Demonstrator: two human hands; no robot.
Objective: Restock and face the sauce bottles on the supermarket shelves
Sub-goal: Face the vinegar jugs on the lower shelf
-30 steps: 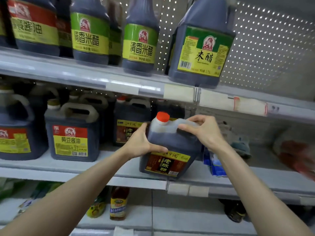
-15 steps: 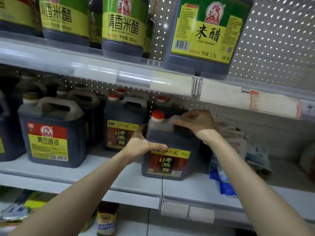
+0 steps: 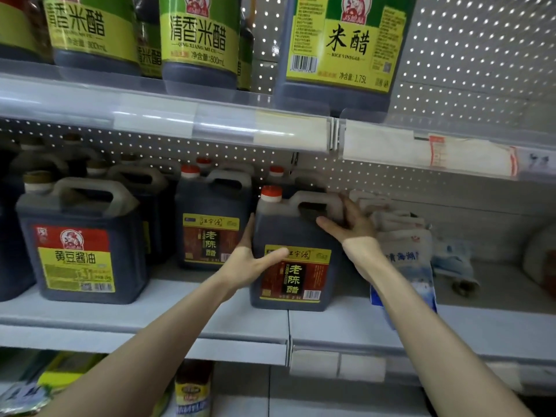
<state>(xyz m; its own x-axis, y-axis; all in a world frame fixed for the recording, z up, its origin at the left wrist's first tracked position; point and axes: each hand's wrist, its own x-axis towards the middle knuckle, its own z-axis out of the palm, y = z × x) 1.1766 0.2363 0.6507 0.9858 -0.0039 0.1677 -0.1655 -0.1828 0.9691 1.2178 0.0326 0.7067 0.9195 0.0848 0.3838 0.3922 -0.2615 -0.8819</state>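
A dark vinegar jug point(image 3: 296, 233) with a red cap and a red-and-yellow label stands upright near the front of the middle shelf point(image 3: 180, 308), label facing me. My left hand point(image 3: 249, 260) holds its left front corner, thumb across the label and fingers up the side. My right hand point(image 3: 352, 227) touches the jug's right shoulder just below the handle with its fingers spread, not gripping the handle. A matching jug point(image 3: 210, 236) stands to the left and slightly further back, with more red-capped jugs behind it.
A soy sauce jug point(image 3: 78, 245) with a red and yellow label stands at the left of the same shelf. White and blue bags point(image 3: 409, 266) lie right of the jug. Green-labelled vinegar bottles point(image 3: 198, 40) and a 1.75 L rice vinegar jug point(image 3: 340, 46) fill the upper shelf.
The jug went from tilted at the shelf edge to standing upright further in. My right hand let go of the handle and spread against the jug's shoulder.
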